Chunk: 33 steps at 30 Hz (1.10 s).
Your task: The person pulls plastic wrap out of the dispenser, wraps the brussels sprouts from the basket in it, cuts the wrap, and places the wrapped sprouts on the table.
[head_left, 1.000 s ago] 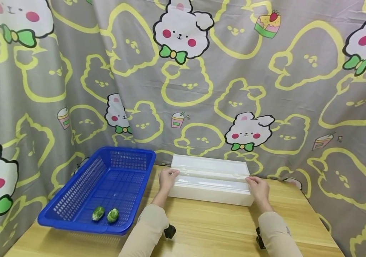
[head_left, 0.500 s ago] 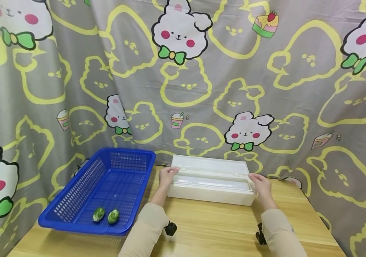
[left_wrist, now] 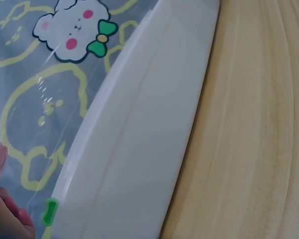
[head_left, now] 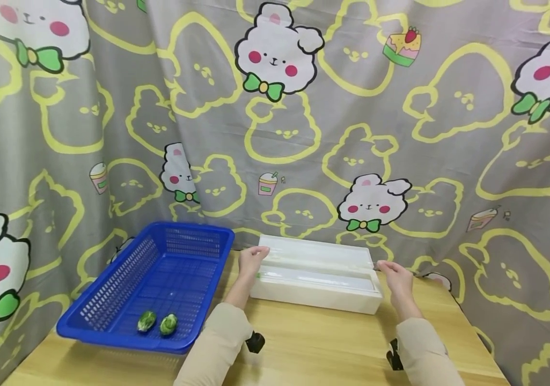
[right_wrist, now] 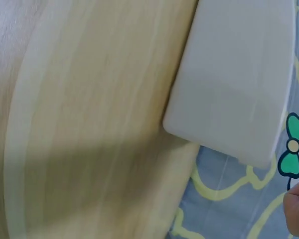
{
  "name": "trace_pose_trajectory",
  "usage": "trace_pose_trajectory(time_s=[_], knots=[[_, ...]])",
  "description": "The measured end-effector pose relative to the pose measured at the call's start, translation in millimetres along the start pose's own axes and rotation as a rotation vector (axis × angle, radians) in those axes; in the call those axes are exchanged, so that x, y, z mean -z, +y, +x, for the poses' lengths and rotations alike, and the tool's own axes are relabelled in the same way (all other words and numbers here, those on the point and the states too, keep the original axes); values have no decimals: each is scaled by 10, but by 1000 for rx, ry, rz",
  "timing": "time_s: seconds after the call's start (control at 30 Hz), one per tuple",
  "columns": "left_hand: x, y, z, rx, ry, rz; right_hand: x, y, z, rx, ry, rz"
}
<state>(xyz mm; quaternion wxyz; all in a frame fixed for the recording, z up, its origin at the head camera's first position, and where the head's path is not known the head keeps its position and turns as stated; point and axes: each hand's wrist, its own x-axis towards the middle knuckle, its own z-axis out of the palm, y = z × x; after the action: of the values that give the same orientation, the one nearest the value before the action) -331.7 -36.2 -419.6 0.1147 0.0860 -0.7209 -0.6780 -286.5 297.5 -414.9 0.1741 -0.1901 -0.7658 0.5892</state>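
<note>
A long white cling film dispenser box (head_left: 313,297) sits on the table, its lid (head_left: 315,251) tipped back and a pale roll (head_left: 315,279) showing inside. At the box's left end, my left hand (head_left: 251,262) pinches a sheet of clear cling film (left_wrist: 42,94), which glints in the left wrist view. My right hand (head_left: 397,276) is just off the right end, thumb and fingers pinched together on the film's other corner. A small green slider (left_wrist: 50,211) shows at the box's left edge. The right wrist view catches only part of the right hand (right_wrist: 297,209).
To the left stands a blue perforated basket (head_left: 226,252) holding two Brussels sprouts (head_left: 168,324). A patterned curtain (head_left: 294,214) hangs close behind the wooden table (head_left: 313,343). Black wrist-camera mounts (head_left: 255,342) sit under both forearms.
My right hand has shifted right, away from the box's end. The left hand has risen slightly, and more of the roll shows in the box. Basket and sprouts stay put.
</note>
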Motion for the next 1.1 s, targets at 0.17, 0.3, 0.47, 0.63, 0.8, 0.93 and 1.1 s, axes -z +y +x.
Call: trace_pose_trajectory(time_s=[0.17, 0.3, 0.47, 0.63, 0.8, 0.93, 1.1], knots=[[-5, 77, -31, -16, -12, -26, 57, -48, -28, 22, 14, 34], [-38, 151, -42, -17, 0, -46, 108, -106, -24, 15, -4, 75], [-50, 252, -59, -6, 5, -102, 127, -193, -33, -42, 9, 79], [-28, 325, -36, -32, 6, -121, 111, -302, -53, -52, 14, 135], [-8, 411, -36, -45, -9, -118, 126, -395, -65, -24, 22, 169], [6, 484, -56, -35, -18, -137, 151, -464, -80, -9, 25, 188], [20, 547, -90, -52, -16, -128, 183, -535, -109, -2, 29, 201]])
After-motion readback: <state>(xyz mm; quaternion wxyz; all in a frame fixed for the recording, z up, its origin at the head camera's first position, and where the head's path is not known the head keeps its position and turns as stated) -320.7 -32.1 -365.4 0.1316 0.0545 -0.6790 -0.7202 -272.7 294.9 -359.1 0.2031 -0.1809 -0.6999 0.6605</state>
